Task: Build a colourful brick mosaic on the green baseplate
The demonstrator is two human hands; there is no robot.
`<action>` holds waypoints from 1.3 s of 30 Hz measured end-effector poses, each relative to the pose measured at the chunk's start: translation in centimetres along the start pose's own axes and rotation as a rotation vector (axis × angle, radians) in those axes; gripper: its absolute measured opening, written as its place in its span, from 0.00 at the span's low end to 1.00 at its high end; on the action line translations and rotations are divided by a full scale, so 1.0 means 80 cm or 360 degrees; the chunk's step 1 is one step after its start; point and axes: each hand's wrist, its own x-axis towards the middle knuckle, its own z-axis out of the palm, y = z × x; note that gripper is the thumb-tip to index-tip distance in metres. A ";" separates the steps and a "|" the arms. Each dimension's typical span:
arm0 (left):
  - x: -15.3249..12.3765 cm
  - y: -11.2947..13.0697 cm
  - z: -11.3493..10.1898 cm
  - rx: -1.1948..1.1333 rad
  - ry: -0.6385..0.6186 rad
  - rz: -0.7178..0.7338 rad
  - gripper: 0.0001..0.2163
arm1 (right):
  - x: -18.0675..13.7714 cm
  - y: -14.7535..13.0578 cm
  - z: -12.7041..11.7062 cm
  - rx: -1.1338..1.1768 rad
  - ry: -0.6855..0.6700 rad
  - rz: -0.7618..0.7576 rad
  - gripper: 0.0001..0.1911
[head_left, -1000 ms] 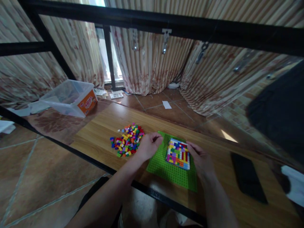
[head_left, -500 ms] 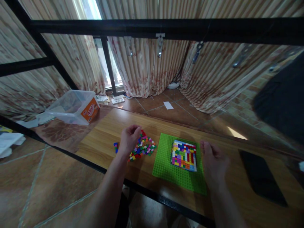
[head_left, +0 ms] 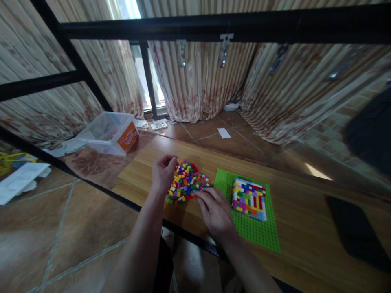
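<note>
A pile of small toy bricks [head_left: 188, 182] in many colours lies on the wooden table. At its left edge, my left hand [head_left: 162, 173] is closed, thumb and forefinger pinched together; a speck of red shows by the fingertips, too small to make out. My right hand [head_left: 217, 213] reaches in from the right, fingers stretched out and the fingertips at the near right edge of the pile. Right of that hand lies a green baseplate [head_left: 256, 234], bearing a rectangular build of coloured bricks [head_left: 249, 199] with a pale border.
A dark flat object [head_left: 356, 230] lies on the wooden table [head_left: 301, 219] to the right. On the floor at the left stands a clear plastic bin [head_left: 106, 134] with an orange label. A black metal bar [head_left: 195, 30] with hanging clips crosses above the table.
My right hand has moved left from beside the baseplate to the brick pile. My left hand stays pinched at the pile's left side. The view has shifted slightly.
</note>
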 end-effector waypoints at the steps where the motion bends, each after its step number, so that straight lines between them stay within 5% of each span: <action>1: 0.000 0.000 -0.001 -0.0012 -0.0008 -0.0005 0.07 | 0.004 -0.001 0.002 -0.0010 -0.0021 0.0017 0.12; 12: 0.005 -0.003 -0.020 -0.0037 -0.0082 -0.0021 0.07 | 0.022 -0.006 0.034 -0.0273 -0.0176 0.0025 0.16; 25: 0.000 0.004 -0.021 -0.0017 -0.0137 -0.0073 0.07 | 0.028 0.004 0.038 -0.0258 -0.0112 0.0037 0.08; 39: -0.002 0.004 -0.011 0.0065 -0.0168 -0.0030 0.07 | 0.033 0.001 0.022 -0.0371 -0.0160 0.0227 0.13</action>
